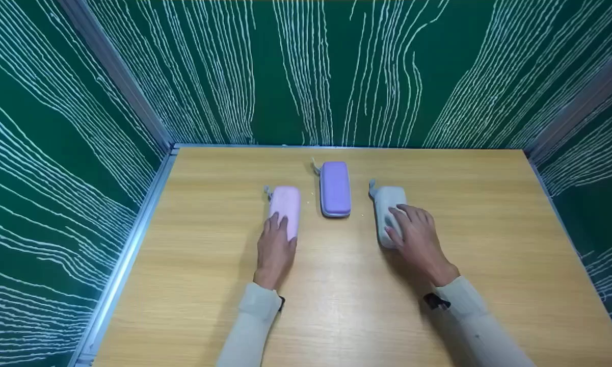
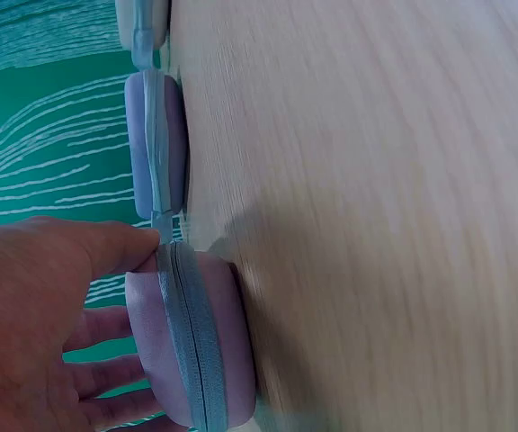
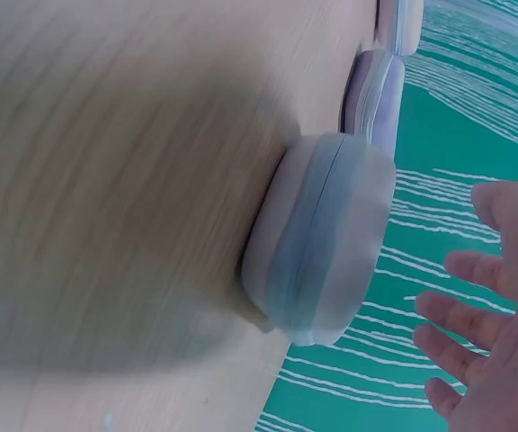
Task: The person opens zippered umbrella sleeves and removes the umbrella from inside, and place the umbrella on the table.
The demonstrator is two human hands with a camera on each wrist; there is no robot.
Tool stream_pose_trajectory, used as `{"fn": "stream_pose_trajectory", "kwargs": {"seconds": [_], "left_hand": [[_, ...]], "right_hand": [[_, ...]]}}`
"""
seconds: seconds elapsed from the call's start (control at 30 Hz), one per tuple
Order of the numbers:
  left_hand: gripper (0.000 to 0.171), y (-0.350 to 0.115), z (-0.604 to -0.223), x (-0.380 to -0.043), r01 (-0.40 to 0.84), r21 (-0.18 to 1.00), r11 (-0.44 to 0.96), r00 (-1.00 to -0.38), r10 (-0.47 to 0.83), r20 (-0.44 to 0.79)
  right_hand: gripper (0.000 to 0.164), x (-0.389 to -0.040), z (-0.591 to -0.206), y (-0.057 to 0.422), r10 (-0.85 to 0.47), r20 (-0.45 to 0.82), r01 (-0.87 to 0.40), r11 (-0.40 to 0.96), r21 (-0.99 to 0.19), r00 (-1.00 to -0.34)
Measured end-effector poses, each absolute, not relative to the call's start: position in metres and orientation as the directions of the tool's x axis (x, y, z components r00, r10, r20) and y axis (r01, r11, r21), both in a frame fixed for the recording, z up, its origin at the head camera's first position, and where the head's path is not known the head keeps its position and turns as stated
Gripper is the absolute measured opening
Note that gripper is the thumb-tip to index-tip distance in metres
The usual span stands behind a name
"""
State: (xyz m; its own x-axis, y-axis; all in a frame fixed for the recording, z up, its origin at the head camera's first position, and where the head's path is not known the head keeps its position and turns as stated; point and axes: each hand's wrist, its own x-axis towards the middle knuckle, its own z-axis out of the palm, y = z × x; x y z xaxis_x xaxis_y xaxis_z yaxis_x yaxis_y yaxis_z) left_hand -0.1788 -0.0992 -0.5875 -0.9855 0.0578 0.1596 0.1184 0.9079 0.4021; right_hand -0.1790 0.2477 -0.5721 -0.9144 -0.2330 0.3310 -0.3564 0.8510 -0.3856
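Three zippered hard cases with small strap loops lie on a wooden table. My left hand (image 1: 275, 252) is at the near end of the pink case (image 1: 287, 196). In the left wrist view its thumb (image 2: 124, 245) presses the zip edge of that case, with the other fingers across the top and opposite side, their tips partly hidden. My right hand (image 1: 419, 239) is over the grey case (image 1: 390, 196), fingers spread. The right wrist view shows a gap between these fingers (image 3: 461, 319) and the grey case. Between the two stands the purple case (image 1: 335, 188), touched by neither hand.
The wooden table (image 1: 336, 306) runs back to a green wall (image 1: 306, 76) with wavy white lines. Similar panels rise at the left and right, with metal framing (image 1: 127, 255) along the table's left edge.
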Motion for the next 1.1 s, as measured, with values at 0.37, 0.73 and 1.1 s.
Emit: {"fn": "stream_pose_trajectory", "kwargs": {"seconds": [0.37, 0.73, 1.1], "left_hand": [[0.058, -0.096, -0.588, -0.178, 0.114, 0.393, 0.912, -0.985, 0.053, 0.163], [0.057, -0.095, -0.587, -0.180, 0.111, 0.363, 0.925, -0.986, 0.056, 0.158], [0.056, -0.093, -0.586, -0.180, 0.118, 0.276, 0.954, -0.979, 0.065, 0.193]], "right_hand": [[0.049, -0.188, -0.567, 0.230, -0.274, 0.305, -0.378, 0.852, -0.364, -0.912], [0.051, -0.192, -0.563, 0.218, -0.319, 0.289, -0.407, 0.850, -0.335, -0.903], [0.049, -0.199, -0.560, 0.208, -0.365, 0.302, -0.454, 0.831, -0.321, -0.881]]}}
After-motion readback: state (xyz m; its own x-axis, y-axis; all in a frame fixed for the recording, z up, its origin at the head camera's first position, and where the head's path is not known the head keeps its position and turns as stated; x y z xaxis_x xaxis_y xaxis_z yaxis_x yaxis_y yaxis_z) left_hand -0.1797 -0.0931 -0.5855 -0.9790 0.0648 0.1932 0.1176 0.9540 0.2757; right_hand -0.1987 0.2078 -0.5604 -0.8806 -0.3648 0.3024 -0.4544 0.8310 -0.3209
